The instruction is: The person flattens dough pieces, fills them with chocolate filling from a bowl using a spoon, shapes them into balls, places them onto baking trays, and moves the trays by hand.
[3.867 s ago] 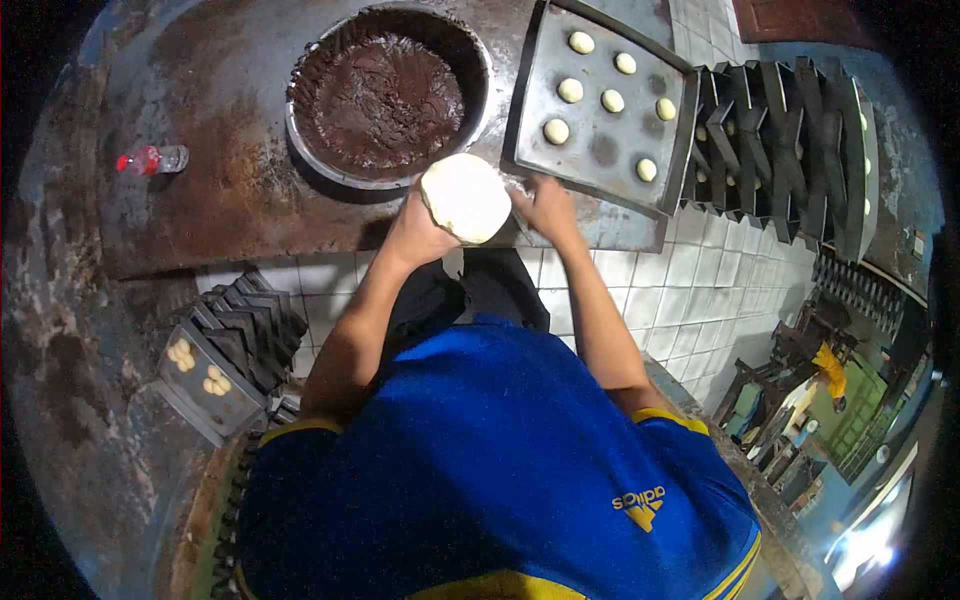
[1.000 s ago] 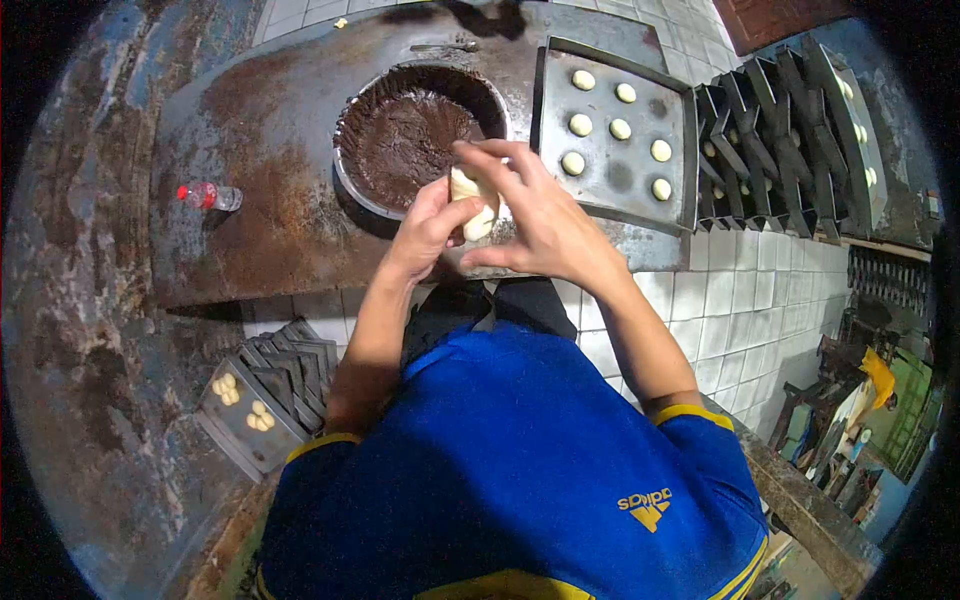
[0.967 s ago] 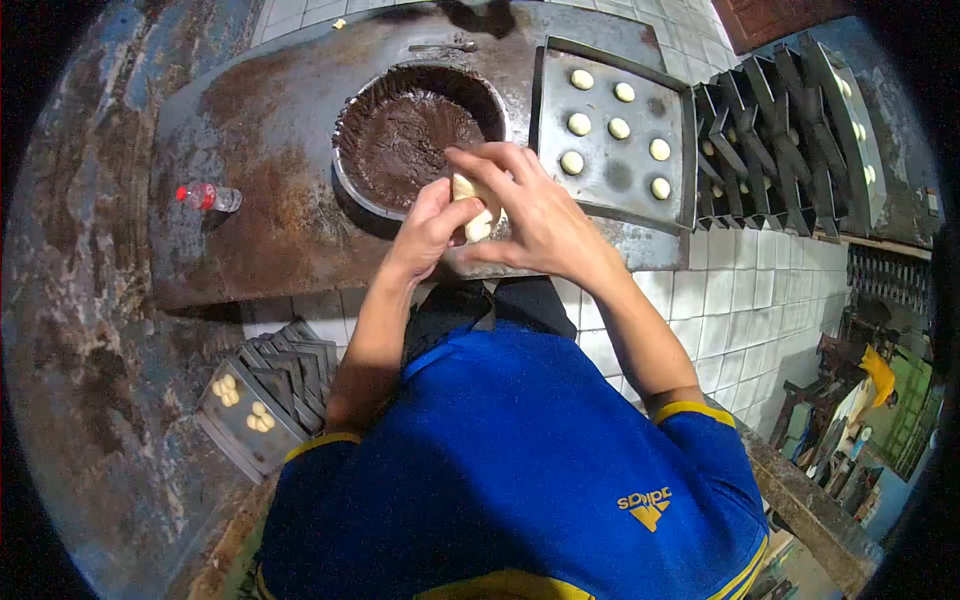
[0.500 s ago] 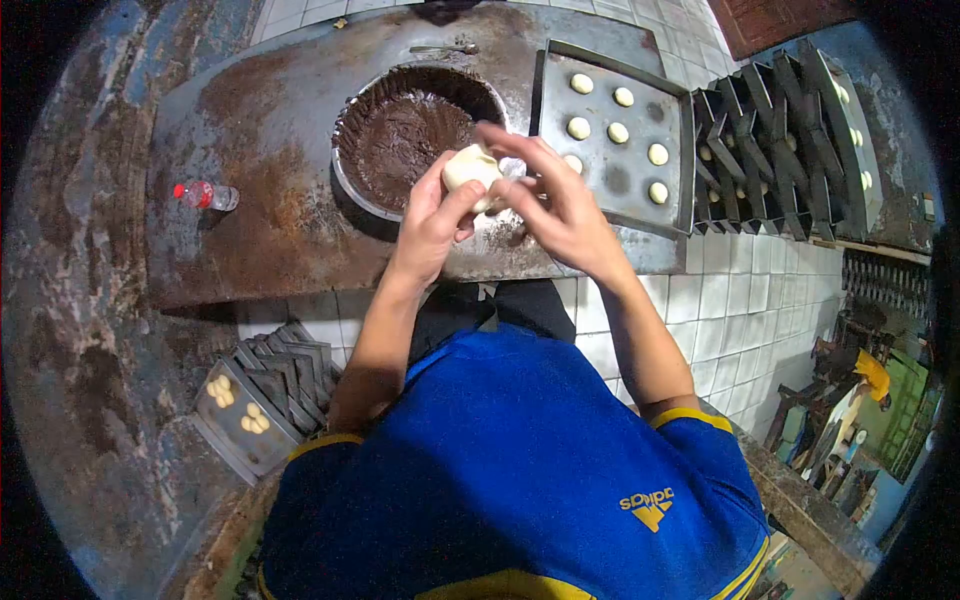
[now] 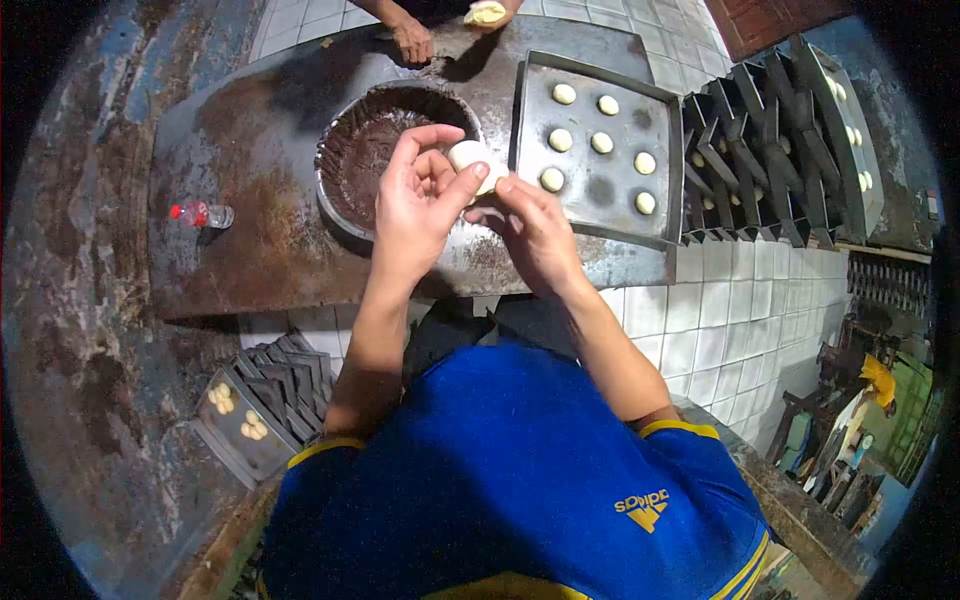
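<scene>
A pale piece of dough [image 5: 472, 160] is held between my two hands, over the near right edge of a round basin [image 5: 327, 190] of dark brown filling. My left hand [image 5: 415, 200] has its thumb and fingers around the dough from the left. From the right, my right hand [image 5: 538, 225] pinches the dough's lower edge between thumb and fingers. Beside the hands, on the right, a metal tray [image 5: 605, 215] holds several small round dough balls [image 5: 601, 143] spread apart.
Across the table [image 5: 240, 240], a co-worker's hand [image 5: 411, 40] rests near the far edge; their other hand holds dough [image 5: 485, 12]. A red-capped bottle [image 5: 203, 214] lies at left. Stacked trays stand at right [image 5: 770, 150] and lower left [image 5: 285, 375].
The dough shows smaller between my hands, and my right hand has gone lower and now pinches its edge. A co-worker's hands have come into view at the far edge. The view has shifted slightly.
</scene>
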`<move>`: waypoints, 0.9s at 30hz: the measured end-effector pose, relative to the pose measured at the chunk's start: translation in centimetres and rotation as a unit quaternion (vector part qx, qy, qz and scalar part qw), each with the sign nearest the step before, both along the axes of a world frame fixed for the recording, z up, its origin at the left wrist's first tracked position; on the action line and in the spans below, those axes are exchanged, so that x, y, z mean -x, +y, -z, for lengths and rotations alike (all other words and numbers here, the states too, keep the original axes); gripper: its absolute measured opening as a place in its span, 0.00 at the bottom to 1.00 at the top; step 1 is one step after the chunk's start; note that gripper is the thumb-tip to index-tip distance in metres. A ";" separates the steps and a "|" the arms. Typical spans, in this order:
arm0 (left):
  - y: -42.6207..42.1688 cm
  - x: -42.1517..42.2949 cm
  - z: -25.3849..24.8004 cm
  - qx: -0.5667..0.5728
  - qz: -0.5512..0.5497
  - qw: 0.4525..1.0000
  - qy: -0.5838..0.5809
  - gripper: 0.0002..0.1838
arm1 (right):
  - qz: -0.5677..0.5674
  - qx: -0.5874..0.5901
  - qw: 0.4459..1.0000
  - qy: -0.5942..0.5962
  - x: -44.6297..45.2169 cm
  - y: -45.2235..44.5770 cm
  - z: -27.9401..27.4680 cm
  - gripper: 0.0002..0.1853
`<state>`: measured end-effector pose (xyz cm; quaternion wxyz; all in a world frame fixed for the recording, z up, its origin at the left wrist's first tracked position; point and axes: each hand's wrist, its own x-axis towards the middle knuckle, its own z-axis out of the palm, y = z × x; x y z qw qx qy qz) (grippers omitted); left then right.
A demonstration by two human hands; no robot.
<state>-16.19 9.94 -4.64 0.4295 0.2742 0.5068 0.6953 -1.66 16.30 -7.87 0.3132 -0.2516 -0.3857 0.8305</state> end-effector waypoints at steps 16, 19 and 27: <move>14.1 -12.9 -2.6 -0.163 0.086 0.982 -0.039 0.18 | 0.095 -0.120 0.988 -0.001 -11.1 10.1 -3.9 0.18; 14.9 -14.6 -2.3 -0.191 0.124 0.974 0.022 0.21 | 0.067 -0.180 0.981 -0.007 -13.7 11.5 -3.0 0.21; 18.2 -18.7 -1.5 -0.211 0.084 0.971 0.073 0.26 | -0.004 -0.141 0.990 0.019 -18.5 16.3 -2.6 0.26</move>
